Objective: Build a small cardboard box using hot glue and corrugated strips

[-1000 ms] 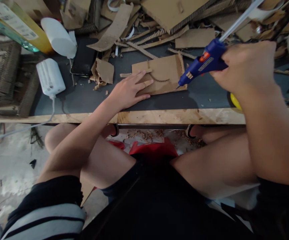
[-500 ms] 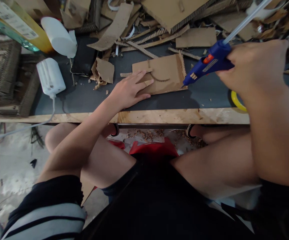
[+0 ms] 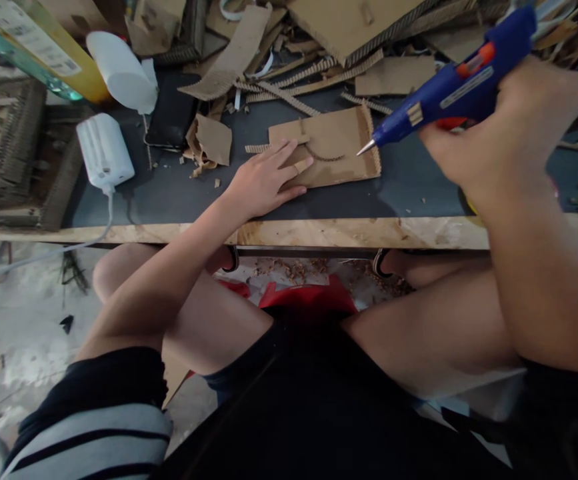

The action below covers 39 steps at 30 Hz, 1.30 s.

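Observation:
My left hand [image 3: 271, 175] lies flat with fingers spread on a rectangular piece of cardboard [image 3: 341, 130], pressing it to the dark table top. A corrugated strip runs along that piece's right edge, and another short strip [image 3: 257, 149] pokes out to the left of my fingers. In my right hand [image 3: 509, 133] is a blue hot glue gun [image 3: 461, 83] with an orange-red part on its side. Its metal nozzle points down and left, over the right part of the cardboard; I cannot tell whether it touches.
Cardboard scraps and strips [image 3: 289, 97] cover the back of the table. At the left are a white power bank-like device [image 3: 105, 152] with a cable, a white cup-shaped object [image 3: 121, 72], a black phone-like slab [image 3: 171, 110], a bottle [image 3: 43, 50] and stacked corrugated frames [image 3: 6, 147].
My right hand has tilted and raised the glue gun, so its nozzle has left the cardboard's lower right corner and moved up and slightly left. My left hand stays on the cardboard.

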Available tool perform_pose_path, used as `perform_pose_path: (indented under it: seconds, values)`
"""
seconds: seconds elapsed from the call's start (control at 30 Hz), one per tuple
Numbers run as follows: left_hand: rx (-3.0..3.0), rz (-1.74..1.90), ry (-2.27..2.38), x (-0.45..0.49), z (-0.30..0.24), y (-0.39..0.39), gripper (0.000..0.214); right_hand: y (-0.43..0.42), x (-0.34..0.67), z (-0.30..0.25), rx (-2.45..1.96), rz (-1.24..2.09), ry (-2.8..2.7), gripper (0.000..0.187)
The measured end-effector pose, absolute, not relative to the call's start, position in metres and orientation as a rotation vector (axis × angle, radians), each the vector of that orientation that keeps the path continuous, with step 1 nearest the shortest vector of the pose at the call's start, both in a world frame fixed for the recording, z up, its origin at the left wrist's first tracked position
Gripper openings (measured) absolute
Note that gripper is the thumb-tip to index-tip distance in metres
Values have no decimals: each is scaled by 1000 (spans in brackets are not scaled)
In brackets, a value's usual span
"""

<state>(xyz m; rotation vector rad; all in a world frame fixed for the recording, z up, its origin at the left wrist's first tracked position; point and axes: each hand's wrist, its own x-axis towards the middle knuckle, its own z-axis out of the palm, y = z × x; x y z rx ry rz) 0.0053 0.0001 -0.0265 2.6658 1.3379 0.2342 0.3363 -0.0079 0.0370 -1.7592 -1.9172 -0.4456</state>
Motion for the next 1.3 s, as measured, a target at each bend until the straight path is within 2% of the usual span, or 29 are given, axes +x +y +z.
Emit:
perform_pose_path:
  seconds: [0.17, 0.37, 0.63, 0.93, 1.3]
  values:
    - [2655, 185, 1327, 10, -23, 2, 61, -5, 311, 36, -2027, -289, -2090, 55]
    - [2654, 264, 1294, 11, -32, 8, 61, -1, 301, 41, -2035, -151, -2364, 44]
    - [2647, 256, 1306, 12, -32, 6, 59, -2, 300, 42, -2048, -132, -2361, 31]
    - [2639, 261, 1306, 12, -33, 7, 60, -1, 299, 47, -2121, -115, -2348, 33]
    - [2636, 249, 1293, 11, -33, 8, 62, -6, 301, 52, -2210, -136, -2352, 48]
